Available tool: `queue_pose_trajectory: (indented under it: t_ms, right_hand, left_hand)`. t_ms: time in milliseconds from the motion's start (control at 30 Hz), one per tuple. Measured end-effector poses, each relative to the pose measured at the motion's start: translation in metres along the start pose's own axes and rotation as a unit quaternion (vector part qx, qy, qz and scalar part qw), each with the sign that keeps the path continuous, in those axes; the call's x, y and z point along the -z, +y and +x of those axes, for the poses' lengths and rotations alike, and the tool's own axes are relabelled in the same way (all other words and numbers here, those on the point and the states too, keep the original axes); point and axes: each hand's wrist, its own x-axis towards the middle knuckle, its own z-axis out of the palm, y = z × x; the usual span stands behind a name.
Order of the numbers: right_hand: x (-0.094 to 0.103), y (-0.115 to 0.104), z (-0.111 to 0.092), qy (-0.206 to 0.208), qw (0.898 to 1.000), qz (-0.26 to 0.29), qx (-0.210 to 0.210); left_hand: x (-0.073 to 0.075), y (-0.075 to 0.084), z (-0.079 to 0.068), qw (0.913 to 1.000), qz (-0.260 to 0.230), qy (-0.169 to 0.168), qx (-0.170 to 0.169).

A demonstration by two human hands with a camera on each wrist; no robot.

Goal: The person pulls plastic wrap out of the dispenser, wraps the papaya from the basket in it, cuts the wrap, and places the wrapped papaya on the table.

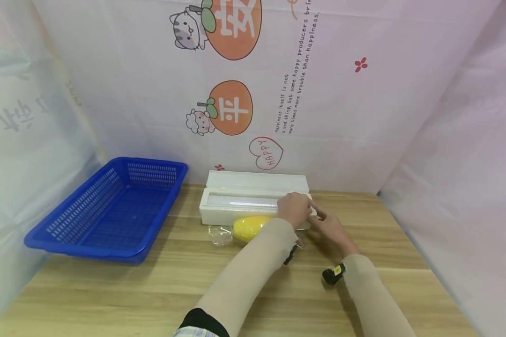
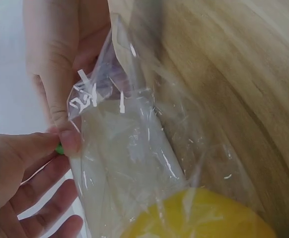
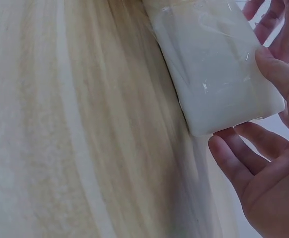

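Note:
A long white cling film box (image 1: 219, 216) lies with its lid (image 1: 257, 180) raised at the back, the film roll (image 1: 236, 200) showing inside. At its right end, my left hand (image 1: 294, 209) pinches a small green piece (image 2: 59, 148) between thumb and finger. My right hand (image 1: 330, 229) holds that same end, its thumb on the front face and fingers around the end in the right wrist view. Clear film (image 1: 220, 235) comes down over the front of the box and covers a yellow oblong thing (image 1: 248, 228), partly hidden behind the left forearm.
A blue plastic basket (image 1: 152, 234) stands to the left on the wooden table (image 1: 160, 290). Behind the box hangs a printed white cloth (image 1: 333, 107), and pale cloth walls close off both sides.

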Motion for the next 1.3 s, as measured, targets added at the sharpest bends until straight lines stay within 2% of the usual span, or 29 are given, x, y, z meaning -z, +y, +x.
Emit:
queue_pose_trajectory:
  t_ms: [667,900,1300]
  right_hand:
    - [0.002,-0.004,0.004,0.001,1.000,0.000,-0.018]
    - [0.000,-0.003,0.001,0.000,0.999,0.033,-0.035]
    - [-0.002,-0.003,-0.003,0.009,0.999,0.004,-0.033]
  left_hand:
    - [0.021,-0.003,-0.004,0.9992,0.030,-0.026,0.002]
    - [0.019,-0.006,-0.004,0.9990,0.015,-0.042,-0.004]
    - [0.016,-0.011,-0.002,0.9985,-0.002,-0.055,-0.010]
